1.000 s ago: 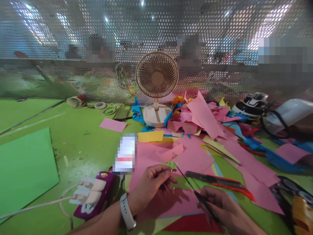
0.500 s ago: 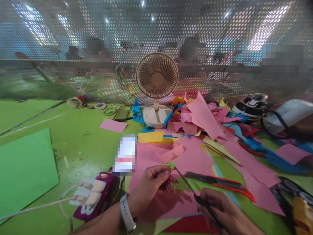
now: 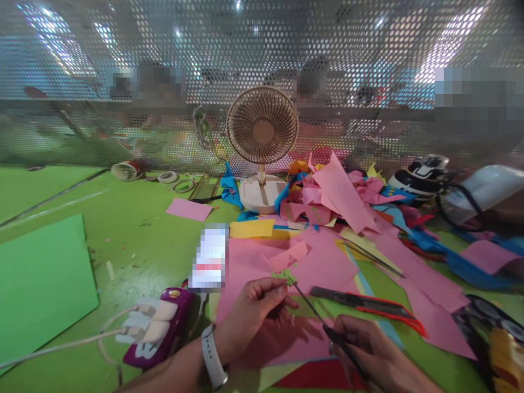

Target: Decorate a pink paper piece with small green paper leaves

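My left hand (image 3: 254, 311) pinches a small green paper cut-out (image 3: 285, 274) between thumb and fingers, just above a large pink sheet (image 3: 262, 256). My right hand (image 3: 368, 355) is closed round the handles of thin black scissors (image 3: 311, 308), whose blade tips meet the green scrap. A white watch sits on my left wrist (image 3: 213, 357). Both hands hover over the pink paper near the front edge of the green table (image 3: 135, 240).
A red-handled pair of scissors (image 3: 364, 305) lies right of the hands. A beige desk fan (image 3: 262, 147) stands behind a heap of coloured paper scraps (image 3: 339, 196). A purple power strip with white plugs (image 3: 155, 327) and a green sheet (image 3: 41, 284) lie left. Tape rolls (image 3: 167, 177) sit at the back.
The hands have barely moved; the scissor tips have shifted slightly on the green scrap.
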Demonstrator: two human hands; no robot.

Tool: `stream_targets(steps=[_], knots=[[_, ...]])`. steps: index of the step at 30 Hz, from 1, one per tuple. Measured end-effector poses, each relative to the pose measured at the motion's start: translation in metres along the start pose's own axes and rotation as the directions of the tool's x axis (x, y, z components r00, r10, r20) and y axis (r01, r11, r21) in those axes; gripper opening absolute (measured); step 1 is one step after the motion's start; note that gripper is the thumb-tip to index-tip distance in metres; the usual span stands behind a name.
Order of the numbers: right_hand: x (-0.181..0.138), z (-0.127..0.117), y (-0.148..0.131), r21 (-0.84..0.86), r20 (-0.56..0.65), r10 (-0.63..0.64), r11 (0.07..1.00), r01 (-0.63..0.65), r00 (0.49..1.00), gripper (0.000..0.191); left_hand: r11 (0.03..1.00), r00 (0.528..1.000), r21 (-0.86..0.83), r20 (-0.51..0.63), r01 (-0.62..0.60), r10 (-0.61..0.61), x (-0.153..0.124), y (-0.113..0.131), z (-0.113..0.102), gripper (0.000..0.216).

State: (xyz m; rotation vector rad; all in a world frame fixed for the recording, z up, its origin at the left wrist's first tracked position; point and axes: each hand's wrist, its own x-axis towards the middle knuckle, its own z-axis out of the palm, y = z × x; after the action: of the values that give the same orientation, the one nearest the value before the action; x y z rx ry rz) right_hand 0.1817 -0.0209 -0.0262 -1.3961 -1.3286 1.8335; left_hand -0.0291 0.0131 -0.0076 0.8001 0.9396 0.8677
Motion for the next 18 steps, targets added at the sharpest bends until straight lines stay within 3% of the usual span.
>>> stream_targets(steps=[18], knots=[[0.0008, -0.0018, 0.002, -0.004, 0.025, -0.001, 1.0, 0.001, 1.0, 0.043, 1.0, 1.0, 0.004, 0.01, -0.008, 0.008, 0.0003, -0.0019, 0.0, 0.024]])
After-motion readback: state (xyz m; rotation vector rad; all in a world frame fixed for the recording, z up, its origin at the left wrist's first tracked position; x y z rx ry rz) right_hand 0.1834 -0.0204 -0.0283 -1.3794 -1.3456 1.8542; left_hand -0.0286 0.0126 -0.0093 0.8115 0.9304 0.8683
